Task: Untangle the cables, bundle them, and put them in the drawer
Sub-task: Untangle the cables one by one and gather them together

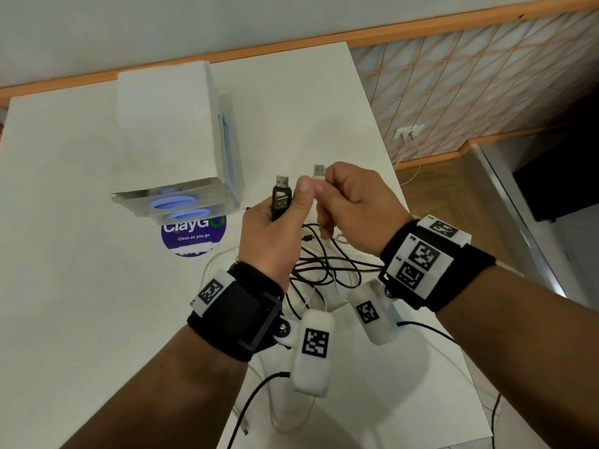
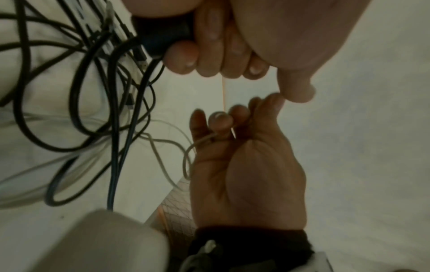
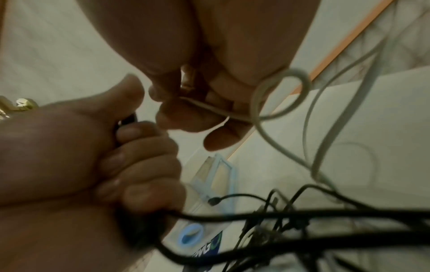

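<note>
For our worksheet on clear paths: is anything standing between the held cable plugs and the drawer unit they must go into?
Nothing solid visible stands between them. The left hand grips the black USB plug, the right hand pinches the white USB plug. But both cables trail into the tangle of black and white cables, and the translucent plastic drawer unit looks shut.

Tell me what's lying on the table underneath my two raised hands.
Under the left hand and right hand lies a tangle of thin black cables and pale white cables on the white table. The wrists hide how they cross.
</note>
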The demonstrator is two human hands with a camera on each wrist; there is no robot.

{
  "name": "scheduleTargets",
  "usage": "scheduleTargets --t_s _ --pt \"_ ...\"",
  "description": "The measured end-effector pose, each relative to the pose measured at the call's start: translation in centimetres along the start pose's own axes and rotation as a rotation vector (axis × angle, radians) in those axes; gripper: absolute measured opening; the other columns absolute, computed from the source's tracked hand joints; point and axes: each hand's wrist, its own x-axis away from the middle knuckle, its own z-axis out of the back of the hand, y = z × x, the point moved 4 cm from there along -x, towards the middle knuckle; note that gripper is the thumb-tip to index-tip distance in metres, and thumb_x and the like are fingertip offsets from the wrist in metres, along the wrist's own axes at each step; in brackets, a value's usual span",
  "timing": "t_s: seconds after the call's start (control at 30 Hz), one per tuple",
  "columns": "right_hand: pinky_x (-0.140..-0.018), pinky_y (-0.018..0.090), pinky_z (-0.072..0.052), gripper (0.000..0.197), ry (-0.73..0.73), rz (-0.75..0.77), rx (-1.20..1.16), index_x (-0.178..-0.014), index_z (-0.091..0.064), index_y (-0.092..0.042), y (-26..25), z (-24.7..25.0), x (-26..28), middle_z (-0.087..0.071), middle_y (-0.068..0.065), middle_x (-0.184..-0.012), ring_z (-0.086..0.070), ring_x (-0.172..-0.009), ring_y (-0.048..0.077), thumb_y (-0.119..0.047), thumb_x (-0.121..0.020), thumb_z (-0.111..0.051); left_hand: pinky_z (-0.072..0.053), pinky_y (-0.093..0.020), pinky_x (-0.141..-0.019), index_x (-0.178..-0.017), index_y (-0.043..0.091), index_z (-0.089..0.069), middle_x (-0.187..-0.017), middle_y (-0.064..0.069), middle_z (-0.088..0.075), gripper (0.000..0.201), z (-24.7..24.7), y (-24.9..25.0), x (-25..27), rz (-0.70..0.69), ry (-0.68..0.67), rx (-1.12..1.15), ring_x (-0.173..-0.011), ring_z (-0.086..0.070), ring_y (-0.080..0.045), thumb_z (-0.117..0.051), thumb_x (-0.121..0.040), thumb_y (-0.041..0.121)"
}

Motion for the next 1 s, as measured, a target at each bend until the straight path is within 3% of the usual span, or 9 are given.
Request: scheduleTargets --t_s 0.07,0.17,0.23,0.3,0.37,0.47,0.63,0.8,1.0 --pt "-0.047 0.031 -0.047 0.024 -0.032 0.012 -0.054 -0.079 -0.056 -0.010 -0.1 -0.8 0.3 -0.062 0.000 -0.058 -0.058 -0.047 0.019 -0.020 -0.100 -0.052 -0.036 -0.017 -0.042 -0.059 0.015 -0.054 -0.039 0.010 -0.043 0.038 -0.6 0.6 0.4 -0.032 -0.065 0.072 -0.035 -0.040 -0.006 -0.062 -0.079 0.046" --pt "-0.050 0.029 -0.046 0.018 -0.046 0.001 -0.186 -0.094 -0.068 -0.007 0.0 -1.2 0.6 -0.063 0.011 -0.068 -0.054 -0.053 0.014 -0.001 -0.096 -0.051 -0.037 -0.013 -0.037 -0.085 0.006 -0.055 -0.041 0.010 -0.049 0.015 -0.8 0.7 0.4 -0.035 -0.113 0.145 -0.032 -0.045 -0.002 -0.065 -0.089 0.017" --pt "-0.052 0.027 -0.046 0.025 -0.044 0.006 -0.238 -0.102 -0.070 -0.004 0.1 -1.1 0.6 -0.063 0.024 -0.073 -0.053 -0.056 0.014 0.007 -0.093 -0.049 -0.038 -0.012 -0.038 -0.088 0.009 -0.053 -0.044 0.009 -0.052 0.010 -0.5 0.4 0.3 -0.039 -0.117 0.126 -0.033 -0.046 -0.002 -0.061 -0.093 0.009" --pt "-0.056 0.029 -0.049 0.026 -0.051 0.031 -0.273 -0.104 -0.071 -0.006 -0.1 -1.0 0.8 -0.065 0.022 -0.072 -0.056 -0.058 0.016 0.007 -0.093 -0.051 -0.039 -0.013 -0.040 -0.090 0.011 -0.052 -0.050 0.004 -0.051 0.009 -0.5 0.4 0.4 -0.057 -0.124 0.122 -0.036 -0.045 -0.003 -0.057 -0.097 0.012" --pt "-0.059 0.032 -0.052 0.022 -0.076 0.029 -0.313 -0.106 -0.066 -0.010 -0.2 -1.0 0.9 -0.069 0.011 -0.069 -0.061 -0.059 0.018 0.004 -0.094 -0.055 -0.040 -0.014 -0.041 -0.093 0.013 -0.054 -0.058 -0.001 -0.048 0.009 -0.5 0.3 0.5 -0.062 -0.107 0.122 -0.042 -0.044 -0.004 -0.054 -0.099 0.020" --pt "-0.056 0.027 -0.052 0.015 -0.106 -0.006 -0.286 -0.103 -0.060 -0.005 0.0 -0.7 0.9 -0.070 0.000 -0.065 -0.063 -0.057 0.016 0.005 -0.092 -0.058 -0.038 -0.020 -0.040 -0.090 0.017 -0.057 -0.056 0.007 -0.051 0.015 -0.1 0.0 0.4 -0.042 -0.039 0.115 -0.044 -0.045 -0.006 -0.052 -0.101 0.027" --pt "-0.054 0.027 -0.048 0.013 -0.122 0.044 -0.254 -0.088 -0.064 -0.007 -0.1 -0.3 1.0 -0.067 0.002 -0.069 -0.058 -0.056 0.013 0.006 -0.089 -0.061 -0.029 -0.026 -0.041 -0.082 0.019 -0.052 -0.048 0.010 -0.039 0.022 0.0 -0.9 0.4 0.018 -0.044 0.144 -0.038 -0.029 -0.008 -0.051 -0.102 0.028" --pt "-0.057 0.026 -0.051 0.022 -0.153 -0.017 -0.315 -0.099 -0.060 -0.005 0.9 -0.2 1.1 -0.069 0.011 -0.075 -0.063 -0.057 0.016 0.013 -0.087 -0.060 -0.029 -0.025 -0.041 -0.082 0.014 -0.049 -0.054 0.005 -0.038 0.024 0.5 -0.3 0.2 0.049 0.012 0.262 -0.041 -0.028 -0.010 -0.050 -0.103 0.027" --pt "-0.059 0.029 -0.052 0.014 -0.021 -0.145 -0.305 -0.084 -0.068 -0.006 3.8 0.2 1.4 -0.062 0.004 -0.064 -0.054 -0.055 0.013 0.005 -0.089 -0.062 -0.038 -0.028 -0.048 -0.081 0.014 -0.056 -0.066 0.000 -0.059 0.027 1.6 0.5 -0.7 0.054 0.102 0.452 -0.059 -0.051 -0.012 -0.050 -0.102 0.030"
